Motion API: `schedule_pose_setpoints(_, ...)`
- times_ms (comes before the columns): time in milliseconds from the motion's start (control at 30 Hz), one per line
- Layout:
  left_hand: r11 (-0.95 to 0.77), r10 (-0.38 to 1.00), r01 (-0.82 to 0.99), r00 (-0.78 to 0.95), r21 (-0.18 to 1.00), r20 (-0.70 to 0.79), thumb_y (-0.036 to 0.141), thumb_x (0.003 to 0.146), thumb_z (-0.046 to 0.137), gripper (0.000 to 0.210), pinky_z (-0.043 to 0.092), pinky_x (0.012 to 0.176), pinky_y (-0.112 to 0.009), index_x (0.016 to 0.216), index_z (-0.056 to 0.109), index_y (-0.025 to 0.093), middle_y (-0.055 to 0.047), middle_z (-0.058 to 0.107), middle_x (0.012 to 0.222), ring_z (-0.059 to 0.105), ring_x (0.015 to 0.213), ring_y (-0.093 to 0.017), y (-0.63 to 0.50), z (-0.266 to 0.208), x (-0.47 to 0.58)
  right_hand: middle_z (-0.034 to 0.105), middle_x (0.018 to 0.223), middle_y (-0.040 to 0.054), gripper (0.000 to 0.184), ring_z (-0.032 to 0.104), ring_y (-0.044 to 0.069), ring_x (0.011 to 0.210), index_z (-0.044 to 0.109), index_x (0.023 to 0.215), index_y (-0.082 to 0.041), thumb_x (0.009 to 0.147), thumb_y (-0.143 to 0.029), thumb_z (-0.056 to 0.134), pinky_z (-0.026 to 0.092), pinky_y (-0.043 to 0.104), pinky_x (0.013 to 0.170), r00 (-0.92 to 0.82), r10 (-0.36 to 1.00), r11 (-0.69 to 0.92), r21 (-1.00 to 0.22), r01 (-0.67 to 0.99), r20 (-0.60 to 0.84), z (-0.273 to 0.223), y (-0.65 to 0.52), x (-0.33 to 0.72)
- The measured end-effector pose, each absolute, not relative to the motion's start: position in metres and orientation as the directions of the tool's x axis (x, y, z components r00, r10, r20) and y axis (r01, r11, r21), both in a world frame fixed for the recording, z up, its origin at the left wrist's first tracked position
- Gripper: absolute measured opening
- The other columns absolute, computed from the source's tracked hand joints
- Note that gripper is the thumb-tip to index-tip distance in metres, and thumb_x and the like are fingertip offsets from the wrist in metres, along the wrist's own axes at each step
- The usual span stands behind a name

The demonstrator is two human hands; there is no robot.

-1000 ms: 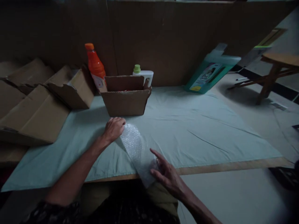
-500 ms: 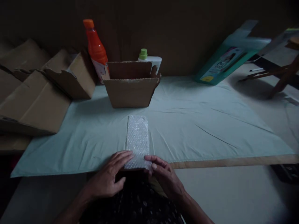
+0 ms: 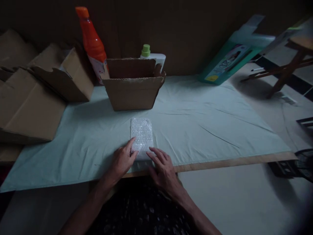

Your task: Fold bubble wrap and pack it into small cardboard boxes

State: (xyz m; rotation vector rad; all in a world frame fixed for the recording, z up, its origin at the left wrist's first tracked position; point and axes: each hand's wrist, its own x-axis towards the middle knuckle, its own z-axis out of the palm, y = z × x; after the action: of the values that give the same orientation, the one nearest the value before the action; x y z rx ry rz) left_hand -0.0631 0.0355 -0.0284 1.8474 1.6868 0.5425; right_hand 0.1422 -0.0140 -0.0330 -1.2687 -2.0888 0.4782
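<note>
A folded piece of bubble wrap (image 3: 141, 133) lies flat on the cloth-covered table in front of me. A smoother, whitish part shows at its near end. My left hand (image 3: 123, 159) rests at the left edge, index finger and thumb apart and touching the wrap. On the opposite side my right hand (image 3: 162, 166) is open, its outstretched fingertips on the near right edge. Whether anything lies inside the folds I cannot tell. Just beyond the wrap stands an open cardboard box (image 3: 133, 94) with its flaps up.
More cardboard boxes (image 3: 31, 107) crowd the left side. Behind the open box are a red bottle (image 3: 94, 42) and a white bottle with a green cap (image 3: 146, 50). A teal jug (image 3: 227, 62) leans at the back right. The table's wooden edge (image 3: 234, 162) runs close to me.
The bubble wrap's near end has been folded away from me, so the piece is shorter. Both hands have moved forward along its sides; the right fingers have let go of its end. My view has shifted slightly.
</note>
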Motion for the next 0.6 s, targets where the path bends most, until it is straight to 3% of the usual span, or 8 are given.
schedule_pose_setpoints(100, -0.109, 0.994, 0.777, 0.095, 0.62, 0.057, 0.024, 0.087, 0.061, 0.051, 0.054, 0.087, -0.032, 0.138, 0.056, 0.023, -0.007, 0.071, 0.11, 0.068, 0.095, -0.02, 0.026, -0.027, -0.064, 0.063, 0.138, 0.0134, 0.03, 0.053, 0.031, 0.13, 0.068, 0.12, -0.021, 0.092, -0.014, 0.057, 0.047, 0.047, 0.095, -0.409, 0.847, 0.526, -0.417, 0.741, 0.339, -0.041, -0.001, 0.138)
schedule_pose_setpoints(233, -0.333, 0.939, 0.751, 0.212, 0.57, 0.27, 0.026, 0.092, 0.059, 0.045, 0.049, 0.105, -0.041, 0.137, 0.056, 0.023, -0.011, 0.064, 0.13, 0.06, 0.121, -0.026, 0.001, -0.018, -0.072, 0.074, 0.117, 0.0087, 0.022, 0.064, 0.024, 0.112, 0.07, 0.108, -0.02, 0.097, -0.013, 0.052, 0.044, 0.04, 0.089, -0.458, 0.82, 0.572, -0.437, 0.694, 0.344, -0.036, 0.009, 0.138)
schedule_pose_setpoints(300, -0.41, 0.912, 0.716, 0.3, 0.565, 0.281, 0.022, 0.095, 0.054, 0.041, 0.05, 0.102, -0.042, 0.136, 0.058, 0.023, -0.01, 0.069, 0.123, 0.062, 0.116, -0.025, -0.007, -0.018, -0.075, 0.076, 0.102, 0.0068, 0.022, 0.066, 0.021, 0.095, 0.07, 0.106, -0.02, 0.099, -0.014, 0.051, 0.043, 0.038, 0.084, -0.474, 0.822, 0.569, -0.481, 0.667, 0.316, -0.031, 0.012, 0.138)
schedule_pose_setpoints(400, -0.365, 0.931, 0.709, 0.279, 0.604, 0.235, 0.018, 0.096, 0.047, 0.038, 0.054, 0.089, -0.039, 0.131, 0.061, 0.022, -0.008, 0.074, 0.103, 0.066, 0.098, -0.022, -0.004, -0.025, -0.075, 0.075, 0.09, 0.0058, 0.02, 0.065, 0.02, 0.083, 0.071, 0.106, -0.021, 0.099, -0.018, 0.052, 0.044, 0.036, 0.078, -0.466, 0.841, 0.538, -0.508, 0.672, 0.274, -0.028, 0.017, 0.137)
schedule_pose_setpoints(600, -0.239, 0.971, 0.738, 0.174, 0.631, 0.164, 0.019, 0.091, 0.055, 0.039, 0.055, 0.091, -0.037, 0.13, 0.061, 0.019, -0.008, 0.073, 0.109, 0.068, 0.098, -0.021, 0.026, -0.039, -0.071, 0.068, 0.124, 0.0117, 0.027, 0.061, 0.025, 0.11, 0.065, 0.121, -0.021, 0.095, -0.019, 0.057, 0.045, 0.04, 0.088, -0.308, 0.839, 0.495, -0.394, 0.774, 0.449, -0.029, 0.01, 0.14)
